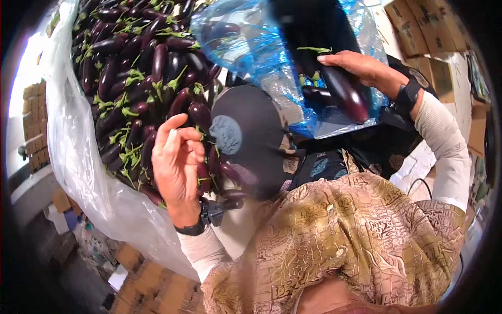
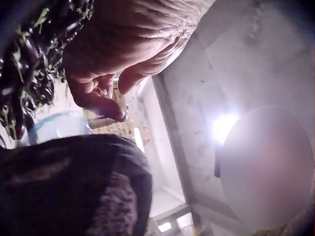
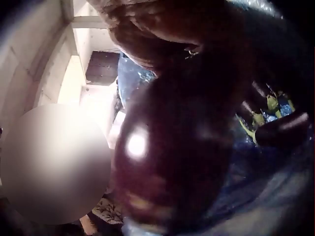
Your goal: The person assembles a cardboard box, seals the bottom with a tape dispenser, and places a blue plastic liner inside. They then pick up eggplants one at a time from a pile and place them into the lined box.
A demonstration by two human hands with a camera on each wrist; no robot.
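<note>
My right hand point(image 1: 374, 73) grips a large, glossy dark purple eggplant point(image 1: 348, 97) near its green stem, over a box lined with blue plastic film point(image 1: 272, 57). In the right wrist view the eggplant point(image 3: 172, 157) fills the middle, below the hand point(image 3: 162, 24). More eggplants point(image 1: 316, 94) lie inside the liner beside it. My left hand point(image 1: 178, 162) is raised at the near right side of a big heap of eggplants point(image 1: 157, 63), its fingers loosely bent and holding nothing. The left wrist view shows that hand point(image 2: 133, 44) with the heap point(image 2: 29, 64) off to the left.
Clear plastic sheeting point(image 1: 83, 152) borders the heap on the left. The person's dark-trousered knee point(image 1: 246, 136) sits between heap and lined box. Cardboard boxes point(image 1: 429, 26) are stacked at the far right, and more cardboard point(image 1: 151, 288) lies at the lower left.
</note>
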